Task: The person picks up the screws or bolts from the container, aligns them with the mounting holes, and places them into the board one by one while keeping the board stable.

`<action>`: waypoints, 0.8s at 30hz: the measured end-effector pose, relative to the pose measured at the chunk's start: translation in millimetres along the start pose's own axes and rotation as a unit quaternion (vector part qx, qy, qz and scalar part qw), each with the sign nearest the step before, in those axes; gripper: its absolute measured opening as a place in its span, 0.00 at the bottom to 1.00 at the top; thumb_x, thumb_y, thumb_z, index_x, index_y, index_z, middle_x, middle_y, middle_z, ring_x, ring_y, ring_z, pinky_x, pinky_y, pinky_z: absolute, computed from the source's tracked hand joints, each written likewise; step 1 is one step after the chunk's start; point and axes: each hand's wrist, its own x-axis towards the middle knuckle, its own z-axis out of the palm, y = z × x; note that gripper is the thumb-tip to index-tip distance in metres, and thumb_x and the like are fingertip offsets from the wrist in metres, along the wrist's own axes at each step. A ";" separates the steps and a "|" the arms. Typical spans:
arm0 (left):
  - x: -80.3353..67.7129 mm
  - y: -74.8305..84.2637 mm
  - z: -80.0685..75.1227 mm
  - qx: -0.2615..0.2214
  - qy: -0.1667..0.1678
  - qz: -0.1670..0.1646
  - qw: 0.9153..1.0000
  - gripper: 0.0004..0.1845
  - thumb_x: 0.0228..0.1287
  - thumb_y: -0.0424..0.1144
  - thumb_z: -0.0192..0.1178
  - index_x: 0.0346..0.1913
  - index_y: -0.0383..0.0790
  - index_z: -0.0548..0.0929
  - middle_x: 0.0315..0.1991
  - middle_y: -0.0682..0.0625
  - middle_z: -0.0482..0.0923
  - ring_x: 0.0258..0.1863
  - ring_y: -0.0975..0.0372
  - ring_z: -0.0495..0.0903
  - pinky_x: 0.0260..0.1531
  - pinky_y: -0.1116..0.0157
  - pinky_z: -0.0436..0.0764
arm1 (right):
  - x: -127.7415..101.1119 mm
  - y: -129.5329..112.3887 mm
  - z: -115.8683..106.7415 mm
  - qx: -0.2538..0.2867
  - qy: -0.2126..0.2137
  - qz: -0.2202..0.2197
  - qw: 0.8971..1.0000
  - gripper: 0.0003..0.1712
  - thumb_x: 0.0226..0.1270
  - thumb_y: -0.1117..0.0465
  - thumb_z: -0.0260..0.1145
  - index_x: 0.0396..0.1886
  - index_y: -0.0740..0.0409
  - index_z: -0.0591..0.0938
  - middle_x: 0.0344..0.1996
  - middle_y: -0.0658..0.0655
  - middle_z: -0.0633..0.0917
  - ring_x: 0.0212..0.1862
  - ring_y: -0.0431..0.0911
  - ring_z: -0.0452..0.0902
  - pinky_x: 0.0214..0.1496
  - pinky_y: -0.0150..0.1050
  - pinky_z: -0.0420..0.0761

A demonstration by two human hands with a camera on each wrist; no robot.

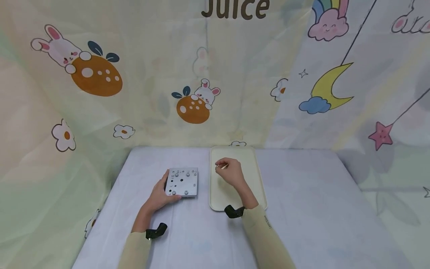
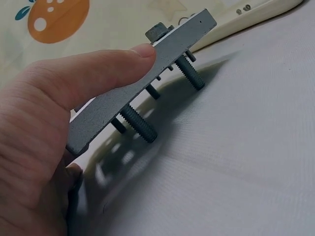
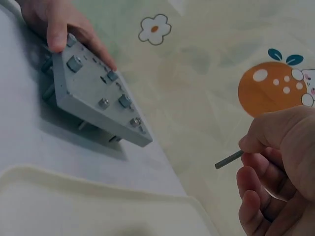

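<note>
Metal plate [image 1: 189,186], studded with bolts [image 2: 139,124] and smaller pins [image 2: 152,92], sits left of a cream tray [image 1: 252,172] on the white-covered bench [image 1: 309,194]; the left hand [image 1: 158,195] grips it, thumb along the near edge and fingers at the left side, probably to steady it and keep the threaded shanks underneath from bearing on the bench; above the tray, the right hand [image 1: 231,173] pinches a slim grey rod [image 3: 229,160] by one end, likely to leave most of its length exposed, the other fingers loosely curled
</note>
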 end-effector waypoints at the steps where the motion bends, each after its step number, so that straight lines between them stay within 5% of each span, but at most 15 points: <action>1: 1.6 -0.4 0.1 -0.001 0.001 0.003 1.000 0.70 0.37 0.60 0.78 0.78 0.44 0.42 0.74 0.40 0.54 0.70 0.45 0.56 0.66 0.42 0.54 | 4.8 -3.8 2.0 0.001 -0.007 -0.004 1.000 0.06 0.56 0.68 0.67 0.34 0.60 0.87 0.24 0.49 0.83 0.27 0.43 0.75 0.28 0.36 0.76; 11: -1.7 -4.0 0.0 -0.011 -0.002 -0.021 1.000 0.72 0.35 0.60 0.79 0.78 0.45 0.42 0.75 0.42 0.51 0.72 0.46 0.52 0.69 0.45 0.51 | 32.7 -31.4 35.0 0.010 -0.085 -0.028 0.996 0.08 0.56 0.69 0.65 0.34 0.57 0.87 0.23 0.49 0.83 0.27 0.46 0.75 0.22 0.33 0.70; 24: 0.2 -2.2 -1.5 -0.015 -0.006 -0.006 1.000 0.71 0.37 0.60 0.78 0.78 0.45 0.42 0.74 0.41 0.53 0.71 0.46 0.55 0.67 0.44 0.55 | 44.5 -37.8 77.3 0.017 -0.146 0.009 0.989 0.08 0.60 0.65 0.67 0.38 0.61 0.88 0.26 0.49 0.82 0.30 0.42 0.73 0.26 0.32 0.72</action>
